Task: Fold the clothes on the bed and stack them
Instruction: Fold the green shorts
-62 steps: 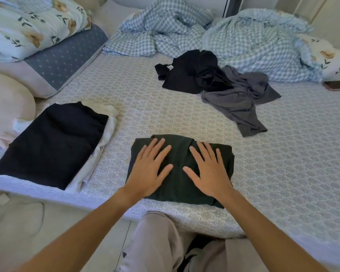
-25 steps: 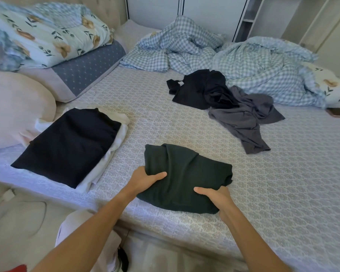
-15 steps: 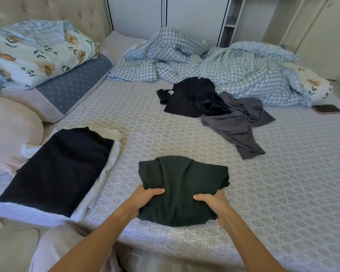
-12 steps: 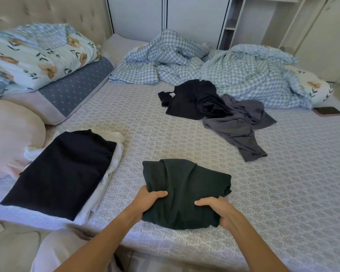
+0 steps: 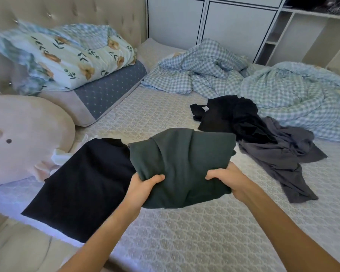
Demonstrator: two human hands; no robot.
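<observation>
Folded dark green garment lifted off the bed
My left hand and right hand pinch its near edge beside the folded black garment.

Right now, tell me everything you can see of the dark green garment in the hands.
The dark green garment is a soft, matte fabric folded into a compact, roughly rectangular bundle, with shallow creases running from its far edge toward the grips. It is held above the bed, sagging slightly between the hands. The left hand pinches its near left edge, thumb on top; the right hand grips the near right edge. Its left side overlaps the folded black garment on the stack in this view; contact there cannot be confirmed.
</observation>
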